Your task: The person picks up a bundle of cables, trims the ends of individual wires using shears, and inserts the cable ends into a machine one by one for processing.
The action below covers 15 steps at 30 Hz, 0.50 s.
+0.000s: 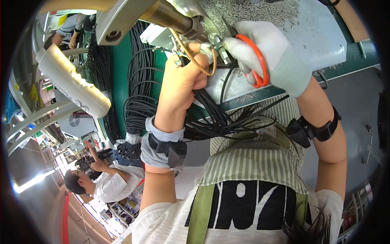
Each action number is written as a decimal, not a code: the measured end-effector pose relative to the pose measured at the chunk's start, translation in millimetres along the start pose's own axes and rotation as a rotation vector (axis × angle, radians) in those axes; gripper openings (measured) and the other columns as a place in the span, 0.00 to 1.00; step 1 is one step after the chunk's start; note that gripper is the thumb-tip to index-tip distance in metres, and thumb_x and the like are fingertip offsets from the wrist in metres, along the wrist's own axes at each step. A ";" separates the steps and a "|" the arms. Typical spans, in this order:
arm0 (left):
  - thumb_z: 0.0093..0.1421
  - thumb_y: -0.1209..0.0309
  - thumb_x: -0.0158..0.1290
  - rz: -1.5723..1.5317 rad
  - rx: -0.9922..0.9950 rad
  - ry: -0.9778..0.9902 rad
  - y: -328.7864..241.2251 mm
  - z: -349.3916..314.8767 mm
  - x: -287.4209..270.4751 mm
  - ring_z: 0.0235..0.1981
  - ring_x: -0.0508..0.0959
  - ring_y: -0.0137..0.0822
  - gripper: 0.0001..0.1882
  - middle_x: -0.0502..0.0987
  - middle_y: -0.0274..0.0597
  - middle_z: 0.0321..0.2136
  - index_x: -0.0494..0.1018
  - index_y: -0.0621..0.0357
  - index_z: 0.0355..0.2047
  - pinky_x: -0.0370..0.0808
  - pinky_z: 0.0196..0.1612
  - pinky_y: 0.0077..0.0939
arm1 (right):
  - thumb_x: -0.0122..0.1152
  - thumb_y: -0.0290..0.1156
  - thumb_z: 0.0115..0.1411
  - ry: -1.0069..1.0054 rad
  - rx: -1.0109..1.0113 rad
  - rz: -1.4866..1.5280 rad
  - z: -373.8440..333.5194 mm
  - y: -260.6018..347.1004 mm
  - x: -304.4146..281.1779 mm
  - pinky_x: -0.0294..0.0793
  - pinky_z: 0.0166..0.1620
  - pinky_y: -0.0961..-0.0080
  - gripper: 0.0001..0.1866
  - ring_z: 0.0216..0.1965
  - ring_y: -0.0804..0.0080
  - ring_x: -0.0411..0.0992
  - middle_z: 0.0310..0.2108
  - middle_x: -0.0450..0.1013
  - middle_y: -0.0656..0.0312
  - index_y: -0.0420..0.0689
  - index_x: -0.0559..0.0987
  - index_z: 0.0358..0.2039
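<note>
My left hand [183, 79] is bare except for a pale covering on a fingertip. It is closed around a bundle of thin black cables [217, 118] whose lengths trail down over my lap. My right hand [266, 46], in a white knit glove, grips red-handled pliers [263, 67]. Their metal jaws are close to my left fingertips, at the cable ends. Fingers partly hide the jaws and the ends. A tan looped strip [203, 70] hangs in front of my left hand from beside a metal cylinder [172, 18].
Many small grey cut bits [264, 12] lie on a pale sheet [325, 44] over the green bench. Coiled black cable bundles [140, 81] lie to the left. A lit lamp [73, 83] stands further left. A person in white [111, 183] sits beyond it.
</note>
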<state>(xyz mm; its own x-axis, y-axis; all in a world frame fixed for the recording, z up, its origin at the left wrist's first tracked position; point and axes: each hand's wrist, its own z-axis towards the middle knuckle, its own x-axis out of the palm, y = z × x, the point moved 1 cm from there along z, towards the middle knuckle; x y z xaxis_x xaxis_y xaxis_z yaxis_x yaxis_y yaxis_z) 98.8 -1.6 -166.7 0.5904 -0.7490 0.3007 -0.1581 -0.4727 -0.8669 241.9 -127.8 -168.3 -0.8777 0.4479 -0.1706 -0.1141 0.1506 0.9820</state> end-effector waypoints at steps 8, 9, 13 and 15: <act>0.50 0.75 0.56 0.355 0.060 -0.078 -15.2 3.4 10.0 0.11 0.61 0.17 0.05 0.64 0.25 0.12 0.70 0.59 0.21 0.54 0.14 0.12 | 0.54 0.33 0.57 0.036 -0.598 -0.229 10.3 -20.6 -6.6 0.62 0.15 0.83 0.12 0.11 0.80 0.64 0.11 0.65 0.63 0.41 0.70 0.21; 0.50 0.75 0.56 0.383 0.051 -0.081 -16.4 3.3 9.2 0.12 0.61 0.17 0.05 0.64 0.25 0.12 0.70 0.59 0.21 0.54 0.14 0.12 | 0.54 0.33 0.57 -0.016 -0.857 -0.347 10.9 -19.4 -4.5 0.61 0.14 0.83 0.12 0.11 0.80 0.64 0.11 0.65 0.63 0.40 0.70 0.21; 0.49 0.73 0.57 0.454 0.049 -0.091 -16.3 1.5 5.1 0.13 0.62 0.16 0.06 0.65 0.24 0.13 0.71 0.59 0.22 0.56 0.15 0.12 | 0.55 0.33 0.57 0.227 -0.466 -0.131 12.9 -7.9 -6.6 0.62 0.14 0.82 0.12 0.11 0.79 0.64 0.11 0.65 0.63 0.39 0.71 0.21; 0.49 0.73 0.58 0.478 0.087 -0.085 -15.4 2.4 5.7 0.13 0.63 0.16 0.06 0.66 0.24 0.13 0.72 0.59 0.23 0.58 0.16 0.12 | 0.55 0.34 0.57 0.173 -0.598 -0.219 15.8 -16.7 -5.6 0.62 0.14 0.82 0.12 0.10 0.79 0.64 0.11 0.65 0.63 0.39 0.71 0.21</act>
<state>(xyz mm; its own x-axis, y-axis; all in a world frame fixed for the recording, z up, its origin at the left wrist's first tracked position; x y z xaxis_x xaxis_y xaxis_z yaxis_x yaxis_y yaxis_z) 106.5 2.6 -152.6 0.5312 -0.8301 -0.1696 -0.3623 -0.0417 -0.9311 256.1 -118.9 -185.0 -0.8615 0.3065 -0.4048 -0.4932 -0.3162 0.8104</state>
